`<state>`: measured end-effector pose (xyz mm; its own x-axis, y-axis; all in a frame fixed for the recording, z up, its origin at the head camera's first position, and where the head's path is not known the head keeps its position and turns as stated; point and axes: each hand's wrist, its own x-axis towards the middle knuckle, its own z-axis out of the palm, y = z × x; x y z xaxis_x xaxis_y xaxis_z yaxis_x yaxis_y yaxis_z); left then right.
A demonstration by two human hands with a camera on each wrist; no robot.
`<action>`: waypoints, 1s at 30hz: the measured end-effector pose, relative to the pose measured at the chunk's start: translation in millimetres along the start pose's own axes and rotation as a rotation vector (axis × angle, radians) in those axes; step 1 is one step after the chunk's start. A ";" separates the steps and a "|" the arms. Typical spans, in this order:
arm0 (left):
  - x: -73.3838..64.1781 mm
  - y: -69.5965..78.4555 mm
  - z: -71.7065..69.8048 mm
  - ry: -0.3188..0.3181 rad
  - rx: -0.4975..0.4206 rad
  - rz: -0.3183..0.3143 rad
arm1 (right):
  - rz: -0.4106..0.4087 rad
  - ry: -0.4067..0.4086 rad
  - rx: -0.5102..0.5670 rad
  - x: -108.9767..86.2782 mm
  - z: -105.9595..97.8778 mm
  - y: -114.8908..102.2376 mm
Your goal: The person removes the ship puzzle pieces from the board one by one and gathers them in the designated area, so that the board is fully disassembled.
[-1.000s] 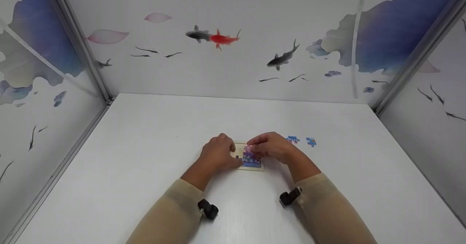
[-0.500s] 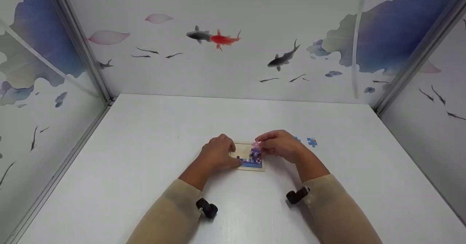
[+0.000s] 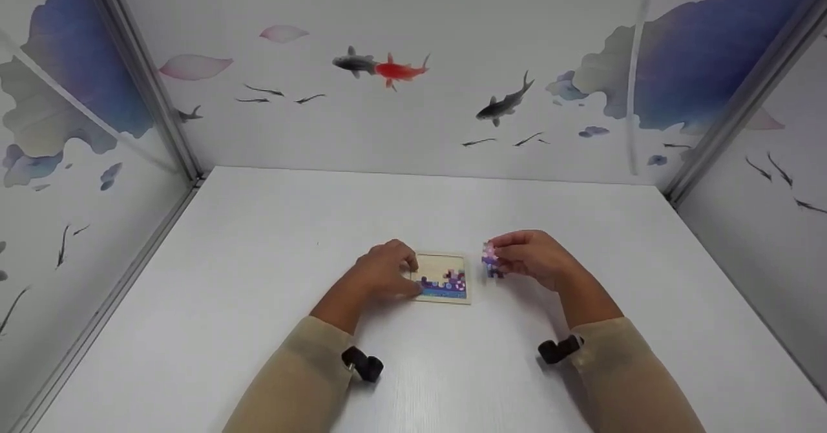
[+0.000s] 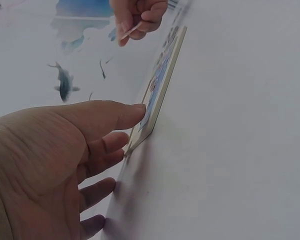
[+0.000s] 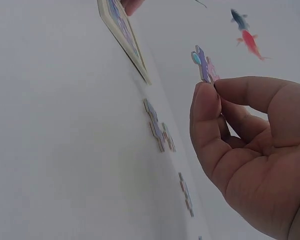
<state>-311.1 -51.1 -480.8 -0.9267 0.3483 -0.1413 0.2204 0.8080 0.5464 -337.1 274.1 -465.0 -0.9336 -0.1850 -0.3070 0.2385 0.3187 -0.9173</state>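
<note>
In the head view a shallow wooden jigsaw tray (image 3: pixel 440 253) lies on the white table, with blue and purple pieces (image 3: pixel 442 289) along its near side and lower right corner. My left hand (image 3: pixel 386 268) holds the tray's left side, the thumb over its near left corner and the fingers along the edge. To the right of the tray, my right hand (image 3: pixel 533 255) pinches a pink and purple jigsaw piece (image 5: pixel 205 65) between thumb and fingertips. The right wrist view shows that piece raised, its edge towards the camera.
Several loose jigsaw pieces (image 5: pixel 155 125) lie on the table near the tray in the right wrist view; my right hand largely hides them in the head view. Printed panels (image 3: pixel 413 129) with fish and leaves wall in the table at the back and sides.
My right hand has moved right with the pink and purple piece, from over the tray to beside it, uncovering the tray's bare upper part. The left hand has stayed almost still.
</note>
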 end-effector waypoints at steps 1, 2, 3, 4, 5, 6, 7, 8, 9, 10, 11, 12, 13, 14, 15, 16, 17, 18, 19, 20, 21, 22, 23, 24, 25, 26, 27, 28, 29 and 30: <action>-0.3 -0.3 -0.6 -0.001 -0.005 0.002 | 0.005 0.008 0.002 -0.9 -3.7 1.3; -0.5 -0.8 -1.0 -0.001 -0.007 0.004 | 0.007 0.016 0.003 -2.1 -7.3 2.4; -0.8 -1.3 -1.4 -0.002 -0.009 0.006 | 0.009 0.022 0.004 -3.3 -10.7 3.5; -1.2 -1.5 -2.0 -0.003 -0.015 0.006 | 0.010 0.027 0.006 -4.5 -14.3 4.7; -1.4 -1.8 -2.3 -0.004 -0.018 0.007 | 0.006 0.028 0.004 -6.2 -17.7 5.8; -1.6 -2.1 -2.6 -0.004 -0.021 0.007 | 0.003 0.031 0.000 -8.2 -21.1 6.8; -1.4 -2.4 -2.5 -0.004 -0.018 0.008 | 0.003 0.037 -0.003 -10.3 -24.2 7.8; -1.2 -2.4 -2.2 -0.004 -0.015 0.007 | 0.000 0.040 -0.010 -12.4 -27.5 9.0; -1.0 -2.4 -1.8 -0.004 -0.013 0.005 | -0.001 0.043 -0.018 -14.5 -31.3 10.5; -0.8 -2.4 -1.4 -0.004 -0.012 0.004 | 0.003 0.049 -0.025 -16.4 -35.1 11.9; -0.6 -2.3 -1.0 -0.004 -0.011 0.002 | 0.006 0.054 -0.032 -18.2 -38.8 13.5; -0.3 -2.3 -0.6 -0.004 -0.012 0.001 | 0.014 0.061 -0.041 -19.6 -42.7 15.4; -0.3 -2.2 -0.2 -0.005 -0.012 0.001 | 0.024 0.069 -0.047 -20.8 -46.6 17.6; -0.5 -1.9 -0.3 -0.008 -0.012 0.000 | 0.032 0.076 -0.054 -21.9 -50.4 19.8; -0.5 -2.2 -0.4 -0.010 -0.014 0.002 | 0.041 0.084 -0.060 -23.0 -53.9 22.0; -0.6 -2.4 -0.4 -0.011 -0.015 0.003 | 0.050 0.090 -0.066 -23.8 -56.9 24.1; -0.7 -2.5 -0.6 -0.012 -0.014 0.005 | 0.055 0.093 -0.073 -24.7 -59.4 26.3; -0.6 -2.7 -0.6 -0.014 -0.011 0.006 | 0.061 0.097 -0.082 -25.6 -61.3 28.0; -0.7 -2.7 -0.7 -0.016 -0.009 0.007 | 0.063 0.099 -0.091 -26.2 -62.6 29.5; -0.6 -2.8 -0.7 -0.017 -0.007 0.009 | 0.066 0.097 -0.102 -26.6 -63.4 30.9; -0.3 -2.9 -0.7 -0.017 -0.005 0.012 | 0.068 0.095 -0.114 -26.8 -63.8 31.9; -0.1 -2.9 -0.6 -0.018 -0.002 0.016 | 0.070 0.095 -0.126 -27.0 -63.7 32.5; 0.1 -2.9 -0.4 -0.019 0.001 0.019 | 0.074 0.095 -0.136 -26.8 -63.3 32.9; 0.2 -3.0 -0.3 -0.020 0.003 0.021 | 0.077 0.095 -0.150 -26.3 -62.8 33.3; 0.3 -3.2 -0.2 -0.021 0.003 0.022 | 0.079 0.094 -0.162 -26.0 -62.1 33.3; 0.4 -3.2 -0.2 -0.022 0.003 0.023 | 0.081 0.093 -0.172 -25.6 -61.4 33.3; 0.5 -3.5 -0.2 -0.022 0.002 0.026 | 0.082 0.093 -0.179 -24.9 -60.8 33.3; 0.4 -3.8 -0.3 -0.023 0.001 0.026 | 0.085 0.094 -0.184 -24.4 -60.0 33.2; 0.2 -4.0 -0.5 -0.024 0.000 0.027 | 0.087 0.093 -0.188 -23.7 -59.2 33.3; -0.2 -4.2 -0.8 -0.025 -0.002 0.028 | 0.087 0.093 -0.194 -23.1 -58.5 33.3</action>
<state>-312.1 -54.9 -482.4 -0.9121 0.3829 -0.1463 0.2459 0.7967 0.5520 -323.2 343.4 -473.7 -0.9347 -0.0652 -0.3493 0.2711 0.5045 -0.8197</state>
